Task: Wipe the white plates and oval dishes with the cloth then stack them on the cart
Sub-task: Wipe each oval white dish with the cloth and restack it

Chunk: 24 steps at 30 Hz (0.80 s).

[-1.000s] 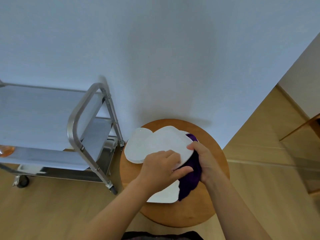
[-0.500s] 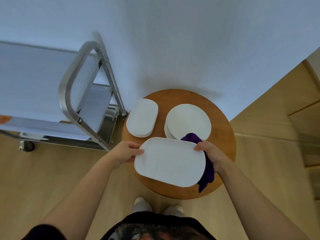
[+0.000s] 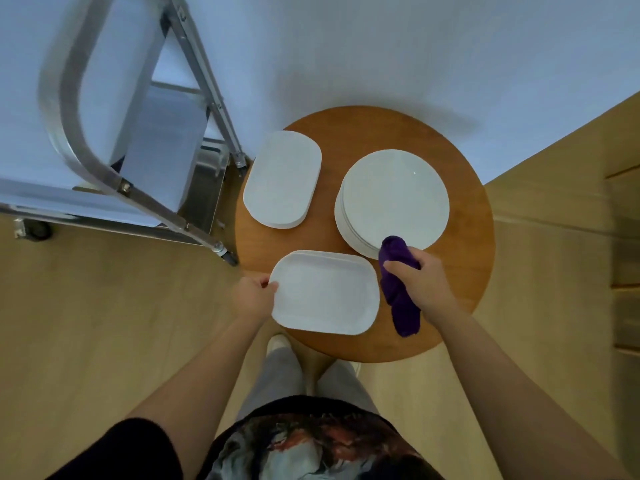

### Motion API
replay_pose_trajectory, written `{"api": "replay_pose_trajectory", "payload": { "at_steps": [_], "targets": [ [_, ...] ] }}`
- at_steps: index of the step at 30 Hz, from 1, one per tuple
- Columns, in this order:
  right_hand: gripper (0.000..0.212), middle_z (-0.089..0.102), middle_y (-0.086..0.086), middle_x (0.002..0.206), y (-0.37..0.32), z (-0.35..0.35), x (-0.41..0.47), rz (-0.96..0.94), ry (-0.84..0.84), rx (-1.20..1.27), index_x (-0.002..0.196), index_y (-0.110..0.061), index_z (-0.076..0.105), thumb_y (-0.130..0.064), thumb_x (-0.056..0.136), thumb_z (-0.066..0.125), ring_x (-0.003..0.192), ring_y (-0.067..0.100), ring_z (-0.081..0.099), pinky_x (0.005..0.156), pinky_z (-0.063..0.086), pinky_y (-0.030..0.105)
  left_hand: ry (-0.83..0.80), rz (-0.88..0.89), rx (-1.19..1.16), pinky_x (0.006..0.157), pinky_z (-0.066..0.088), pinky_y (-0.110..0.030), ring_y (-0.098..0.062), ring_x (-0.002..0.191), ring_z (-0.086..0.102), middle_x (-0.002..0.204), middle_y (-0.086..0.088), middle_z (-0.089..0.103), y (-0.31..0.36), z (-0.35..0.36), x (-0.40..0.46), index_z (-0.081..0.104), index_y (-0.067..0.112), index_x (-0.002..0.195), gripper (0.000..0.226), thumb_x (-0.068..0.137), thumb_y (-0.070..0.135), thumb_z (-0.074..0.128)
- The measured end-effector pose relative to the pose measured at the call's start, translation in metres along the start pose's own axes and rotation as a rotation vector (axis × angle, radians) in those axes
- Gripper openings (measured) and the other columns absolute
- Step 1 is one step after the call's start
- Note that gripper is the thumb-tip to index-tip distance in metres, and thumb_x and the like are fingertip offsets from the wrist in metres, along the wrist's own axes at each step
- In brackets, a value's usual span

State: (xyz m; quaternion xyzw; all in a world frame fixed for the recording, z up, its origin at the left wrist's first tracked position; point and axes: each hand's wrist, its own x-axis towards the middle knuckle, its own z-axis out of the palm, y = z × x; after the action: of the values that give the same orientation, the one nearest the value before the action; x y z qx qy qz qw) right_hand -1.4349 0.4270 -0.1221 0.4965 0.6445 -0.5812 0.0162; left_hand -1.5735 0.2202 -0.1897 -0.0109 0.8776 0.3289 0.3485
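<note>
Gripping oval dish (image 3: pixel 325 292) by its end: left hand (image 3: pixel 254 297); long axis crosswise, at round table's (image 3: pixel 464 271) near edge. Right hand (image 3: pixel 420 284) clutching purple cloth (image 3: pixel 398 289) beside it.

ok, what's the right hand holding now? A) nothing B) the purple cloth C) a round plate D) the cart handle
B: the right hand is curled round the purple cloth, beside the oval dish that the left hand grips at its edge.

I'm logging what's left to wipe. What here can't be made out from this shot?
- Round plates: head view is top-down, so the stack count is unclear.
- Cart: cut off by the left edge; its shelves mostly hidden.
- Cloth: partly covered by the right hand.
- Left hand: grip under the dish hidden.
</note>
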Motion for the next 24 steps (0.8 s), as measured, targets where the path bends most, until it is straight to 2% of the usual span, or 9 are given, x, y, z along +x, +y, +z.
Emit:
{"api": "replay_pose_trajectory", "payload": {
  "at_steps": [3,7,9,12,14,16,19,21,24],
  "targets": [
    [0.019,0.062,-0.002,0.085,0.005,0.011,0.001,0.012,-0.006,0.004,0.087,-0.031,0.055,-0.017,0.083,0.067,0.078,0.02,0.061,0.054,0.049,0.021,0.02,-0.018,-0.026,0.078,0.052,-0.039,-0.03,0.086,0.063,0.092,-0.016,0.069,-0.004,0.012,0.006,0.072,0.002,0.095,0.018,0.092,0.008,0.056],
    [0.022,0.061,-0.008,0.081,0.013,0.025,0.005,0.031,-0.032,0.009,0.086,-0.034,0.055,-0.016,0.083,0.068,0.075,0.019,0.061,0.048,0.047,0.015,0.029,-0.05,0.072,0.063,0.043,-0.023,-0.02,0.08,0.057,0.087,-0.008,0.063,-0.002,0.024,0.014,0.067,0.01,0.091,0.017,0.096,0.015,0.052],
    [0.025,0.06,-0.013,0.079,0.017,0.031,0.008,0.047,-0.03,0.014,0.084,-0.036,0.054,-0.016,0.082,0.068,0.074,0.018,0.06,0.048,0.048,0.014,-0.003,-0.005,0.216,0.065,0.044,-0.025,-0.026,0.08,0.058,0.085,-0.013,0.061,0.001,0.026,0.021,0.065,0.006,0.086,0.021,0.097,0.016,0.049],
    [0.025,0.059,-0.013,0.078,0.022,0.038,0.014,0.067,-0.013,0.025,0.083,-0.037,0.053,-0.018,0.082,0.068,0.074,0.018,0.06,0.05,0.049,0.016,-0.078,0.042,0.448,0.076,0.048,-0.03,-0.03,0.089,0.061,0.098,-0.02,0.062,0.002,0.024,0.035,0.065,-0.003,0.095,0.024,0.098,0.013,0.047],
    [0.023,0.059,-0.015,0.076,0.025,0.041,0.017,0.074,-0.003,0.023,0.082,-0.037,0.054,-0.019,0.082,0.068,0.074,0.018,0.06,0.052,0.05,0.018,-0.123,0.04,0.489,0.072,0.045,-0.027,-0.025,0.079,0.055,0.096,-0.019,0.06,0.0,0.024,0.042,0.064,-0.004,0.094,0.024,0.098,0.01,0.045],
    [0.022,0.06,-0.015,0.072,0.027,0.043,0.019,0.085,0.007,0.023,0.081,-0.037,0.055,-0.02,0.081,0.069,0.073,0.019,0.06,0.054,0.053,0.02,-0.11,0.049,0.457,0.066,0.043,-0.027,-0.02,0.07,0.049,0.082,-0.014,0.055,0.0,0.024,0.047,0.063,-0.001,0.085,0.023,0.097,0.012,0.048],
    [0.021,0.062,-0.017,0.068,0.027,0.045,0.023,0.093,-0.006,0.03,0.081,-0.037,0.056,-0.02,0.081,0.069,0.072,0.019,0.061,0.055,0.054,0.022,0.034,0.04,0.25,0.055,0.039,-0.02,-0.015,0.061,0.049,0.066,-0.002,0.05,0.01,0.016,0.06,0.054,0.01,0.075,0.027,0.097,0.023,0.049],
    [0.022,0.063,-0.021,0.069,0.022,0.049,0.026,0.084,-0.032,0.034,0.081,-0.038,0.056,-0.019,0.082,0.068,0.073,0.018,0.062,0.055,0.054,0.021,0.134,0.005,0.144,0.053,0.032,-0.018,-0.009,0.062,0.047,0.067,0.005,0.048,0.025,0.006,0.077,0.053,0.015,0.082,0.026,0.099,0.032,0.043],
    [0.021,0.063,-0.018,0.07,0.011,0.056,0.031,0.059,-0.063,0.042,0.084,-0.037,0.056,-0.019,0.082,0.067,0.072,0.017,0.062,0.052,0.052,0.018,0.169,-0.115,-0.037,0.055,0.038,-0.022,-0.016,0.071,0.054,0.07,-0.001,0.052,0.048,-0.005,0.106,0.055,0.01,0.085,0.038,0.098,0.043,0.041]
  ]
}}
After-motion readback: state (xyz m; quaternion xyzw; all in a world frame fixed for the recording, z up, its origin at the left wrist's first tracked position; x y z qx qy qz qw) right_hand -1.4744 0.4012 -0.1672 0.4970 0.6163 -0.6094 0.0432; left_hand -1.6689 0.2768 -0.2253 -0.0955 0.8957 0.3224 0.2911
